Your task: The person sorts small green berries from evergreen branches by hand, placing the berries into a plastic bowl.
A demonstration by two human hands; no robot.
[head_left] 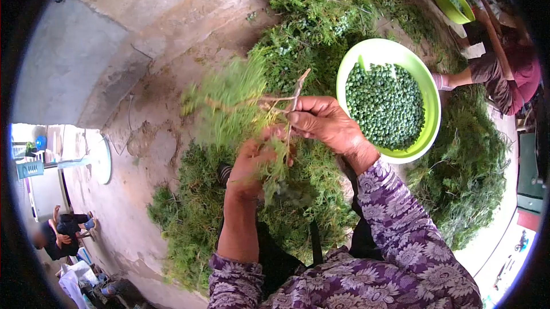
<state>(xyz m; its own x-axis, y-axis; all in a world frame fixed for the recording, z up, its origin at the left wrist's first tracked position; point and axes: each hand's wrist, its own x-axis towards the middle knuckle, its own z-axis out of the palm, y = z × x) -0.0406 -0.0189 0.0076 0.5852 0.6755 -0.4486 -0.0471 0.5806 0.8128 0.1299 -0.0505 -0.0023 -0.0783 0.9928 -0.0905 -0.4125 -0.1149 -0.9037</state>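
Observation:
My right hand (326,124) pinches the woody stem of a leafy evergreen branch (299,86) in front of me. The branch's feathery green foliage spreads to the left and is smeared by motion. My left hand (252,163) is at the lower foliage of the same branch, just below and left of my right hand. Its fingers are blurred, and their grip does not show clearly. Just right of my right hand is a light green basin (432,115) holding many small round green berries or cones (384,105).
Cut evergreen branches (321,28) lie heaped ahead, around my legs and to the right (458,165). At upper right a person (510,74) sits near another green basin (452,0). Another person (69,231) is at lower left. A concrete wall (86,51) stands at upper left.

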